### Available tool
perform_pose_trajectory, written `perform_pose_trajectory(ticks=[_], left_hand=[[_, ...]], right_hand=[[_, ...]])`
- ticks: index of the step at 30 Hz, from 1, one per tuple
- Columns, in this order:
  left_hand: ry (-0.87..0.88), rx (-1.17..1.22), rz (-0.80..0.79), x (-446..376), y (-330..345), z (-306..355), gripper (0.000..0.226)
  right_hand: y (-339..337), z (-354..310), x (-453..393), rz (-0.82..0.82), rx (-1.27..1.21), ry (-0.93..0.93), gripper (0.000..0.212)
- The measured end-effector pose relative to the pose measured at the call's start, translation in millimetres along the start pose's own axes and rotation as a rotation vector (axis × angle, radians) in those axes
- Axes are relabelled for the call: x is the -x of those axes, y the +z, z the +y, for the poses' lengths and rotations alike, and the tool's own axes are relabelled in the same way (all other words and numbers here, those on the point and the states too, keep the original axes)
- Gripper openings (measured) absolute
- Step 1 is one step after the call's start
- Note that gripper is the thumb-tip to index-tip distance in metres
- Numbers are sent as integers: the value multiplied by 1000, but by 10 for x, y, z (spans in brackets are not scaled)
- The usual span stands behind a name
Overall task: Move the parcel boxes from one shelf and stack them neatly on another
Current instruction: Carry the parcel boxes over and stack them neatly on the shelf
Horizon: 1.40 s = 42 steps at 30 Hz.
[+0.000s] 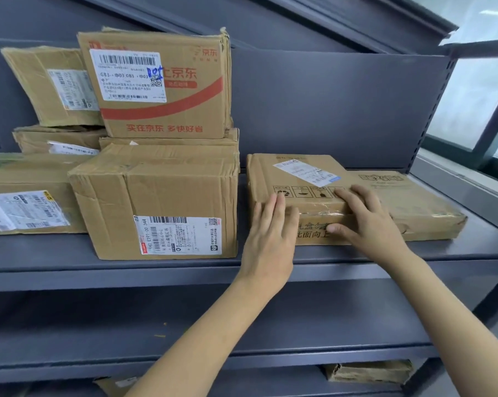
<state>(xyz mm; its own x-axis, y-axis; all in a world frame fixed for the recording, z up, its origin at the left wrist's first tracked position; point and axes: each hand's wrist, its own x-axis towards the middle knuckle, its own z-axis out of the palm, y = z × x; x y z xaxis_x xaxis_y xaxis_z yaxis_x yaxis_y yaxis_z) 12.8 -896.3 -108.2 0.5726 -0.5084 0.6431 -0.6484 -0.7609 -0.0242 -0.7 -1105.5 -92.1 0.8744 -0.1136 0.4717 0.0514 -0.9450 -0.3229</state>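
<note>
A flat brown parcel box (293, 174) with a white label lies on the grey upper shelf (99, 253), right of centre. My left hand (270, 236) lies with straight fingers against its front left corner. My right hand (365, 216) rests on its top front edge, fingers on top and thumb on the front face. A thinner flat parcel (419, 204) sits beside it to the right, touching it. To the left stands a large taped box (156, 207) with more parcels stacked behind, topped by a red-printed box (167, 84).
A low parcel with a white label (27, 207) lies at the far left. The middle shelf (127, 333) below shows bare surface. Two parcels (368, 371) peek out on the lowest shelf. A window frame (477, 133) borders the shelf's right end.
</note>
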Motion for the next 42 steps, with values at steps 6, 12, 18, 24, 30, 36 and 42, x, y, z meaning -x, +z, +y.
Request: perform_pose_trajectory(ticks=[6,12,18,24,30,36,42], left_hand=[[-130,-90,-350,-102,160,-91,67],[-235,-24,-367,-324,276,-203,63],[-253,75,-354,-342,301,-209,60],[-253,200,-330,-299,172,-259,60],[-230,437,-318,-267,-56,-2,61],[-224,565,-396,-164,-139,172,58],[-232,610,-420,-7,-229,181,51]], right_hand=[[246,-39,-452,-65,-51,-22,74],[353,-71,-675,-65,-42,-24,75],[359,-81,-733,-123,52,-6,81],[70,100,-464,-39,221,216,90],[-234,555,0,-220,423,512,68],[-401,449,477,-159,752,393,83],[-398,507,824,-32,633,223,81]])
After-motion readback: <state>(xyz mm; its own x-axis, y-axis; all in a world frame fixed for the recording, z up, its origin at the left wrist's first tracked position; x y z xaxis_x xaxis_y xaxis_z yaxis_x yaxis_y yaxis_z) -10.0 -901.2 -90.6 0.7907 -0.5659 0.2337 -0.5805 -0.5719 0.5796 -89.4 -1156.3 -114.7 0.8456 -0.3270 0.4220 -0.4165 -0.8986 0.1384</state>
